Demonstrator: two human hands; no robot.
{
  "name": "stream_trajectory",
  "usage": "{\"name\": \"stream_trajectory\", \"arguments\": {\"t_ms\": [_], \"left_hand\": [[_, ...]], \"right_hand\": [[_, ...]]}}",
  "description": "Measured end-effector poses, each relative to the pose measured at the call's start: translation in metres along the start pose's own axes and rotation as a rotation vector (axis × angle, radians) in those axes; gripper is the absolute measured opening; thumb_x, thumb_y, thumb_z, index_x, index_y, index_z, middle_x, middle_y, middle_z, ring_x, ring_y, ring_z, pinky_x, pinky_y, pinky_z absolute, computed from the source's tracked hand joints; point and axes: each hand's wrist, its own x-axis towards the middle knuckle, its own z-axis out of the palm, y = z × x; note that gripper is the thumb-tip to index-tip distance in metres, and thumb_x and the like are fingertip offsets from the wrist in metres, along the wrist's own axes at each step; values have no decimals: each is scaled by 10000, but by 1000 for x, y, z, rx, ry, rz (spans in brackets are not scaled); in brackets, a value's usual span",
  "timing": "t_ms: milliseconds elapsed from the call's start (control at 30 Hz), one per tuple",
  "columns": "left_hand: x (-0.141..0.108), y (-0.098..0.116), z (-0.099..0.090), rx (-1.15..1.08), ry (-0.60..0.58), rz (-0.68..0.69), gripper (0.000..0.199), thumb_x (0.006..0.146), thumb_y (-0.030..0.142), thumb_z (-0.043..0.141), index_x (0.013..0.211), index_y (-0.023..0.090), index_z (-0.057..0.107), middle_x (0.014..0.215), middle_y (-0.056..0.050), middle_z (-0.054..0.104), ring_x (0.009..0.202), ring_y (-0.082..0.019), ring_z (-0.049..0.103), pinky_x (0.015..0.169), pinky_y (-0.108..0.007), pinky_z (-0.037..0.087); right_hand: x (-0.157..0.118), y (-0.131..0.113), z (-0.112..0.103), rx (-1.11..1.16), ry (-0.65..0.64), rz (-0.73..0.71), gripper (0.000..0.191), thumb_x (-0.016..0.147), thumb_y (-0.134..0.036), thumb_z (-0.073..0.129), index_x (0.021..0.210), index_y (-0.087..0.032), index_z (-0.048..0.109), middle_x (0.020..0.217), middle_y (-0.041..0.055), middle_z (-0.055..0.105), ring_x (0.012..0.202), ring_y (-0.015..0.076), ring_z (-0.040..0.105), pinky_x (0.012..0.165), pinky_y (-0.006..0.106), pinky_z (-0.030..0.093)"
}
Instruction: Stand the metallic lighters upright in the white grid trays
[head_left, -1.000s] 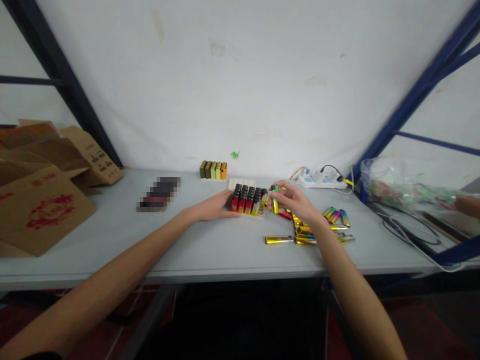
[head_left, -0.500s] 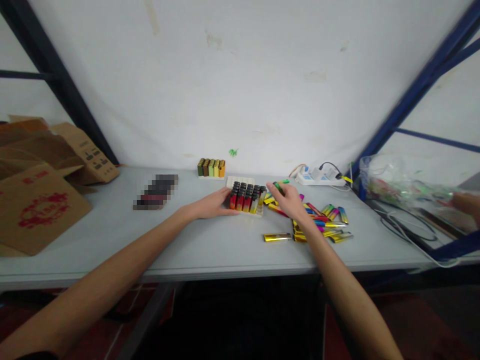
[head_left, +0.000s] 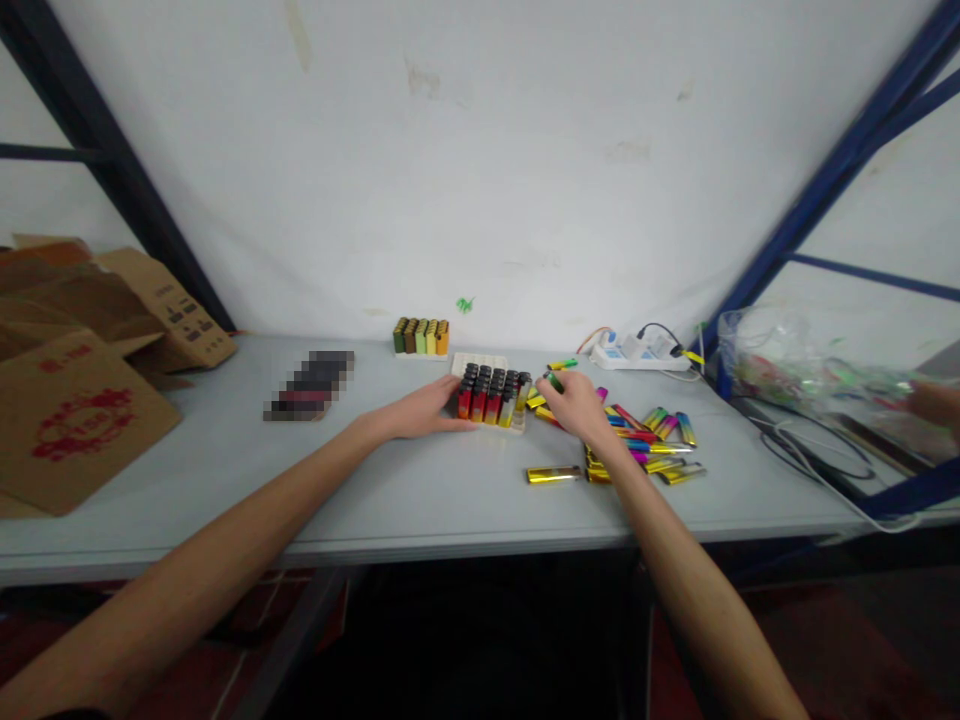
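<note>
I watched the right hand [head_left: 574, 400] pinch a green lighter [head_left: 554, 381], axis unclear, right of the tray [head_left: 478, 359] the left hand [head_left: 427, 409] held

Can come in from the front between the forearms [head_left: 270, 520], over bare table [head_left: 435, 490] right up to the white tray [head_left: 480, 360]; only a lone gold lighter [head_left: 553, 475] to skirt on the right. Blocked at the tray's left end by the left hand [head_left: 424, 408]. Must clear the standing lighters [head_left: 486, 395] when crossing over the tray. Tight to its right: right hand [head_left: 576, 400] just beside, loose lighters [head_left: 660, 448] scattered past it. Can squeeze behind, between second tray [head_left: 422, 340] and power strip [head_left: 641, 352], up against wall [head_left: 525, 200]. Far left blocked by cartons [head_left: 90, 430], far right by blue post [head_left: 806, 207] and plastic bag [head_left: 772, 345].
</note>
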Motion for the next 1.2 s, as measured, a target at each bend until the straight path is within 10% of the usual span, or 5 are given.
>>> {"name": "stream_trajectory", "arguments": {"t_ms": [300,667,900,1200], "left_hand": [[0,-2,1,-23,8,14,810,845,674,741,1451,178,533,1488,-180,587,1345,-372,580,1171,-503,456],[0,6,-2,-17,-8,2,797,847,685,724,1436,182,536,1463,-172,599,1358,-370,568,1196,-491,433],[0,4,-1,-24,-12,-20,794,836,687,732,1412,174,548,1427,-181,612,1324,-374,590,1169,-493,455],[0,3,-1,-17,4,19,742,853,656,734,1401,187,560,1436,-163,618,1325,-373,592,1161,-490,461]], "right_hand": [[1,9,-2,104,-7,-144,383,1053,-586,410,928,-241,521,791,26,626,754,208,577,708,303,402],[3,11,-6,-30,-116,-213,452,1052,-533,489,705,-246,456,645,32,651,612,188,583,647,304,372],[2,18,-8,76,-320,-209,387,1059,-492,518,763,-243,508,744,66,769,680,212,704,693,302,455],[4,8,3,-262,-285,-294,242,1042,-339,624,860,-185,667,801,97,740,735,210,653,731,305,406]]}}
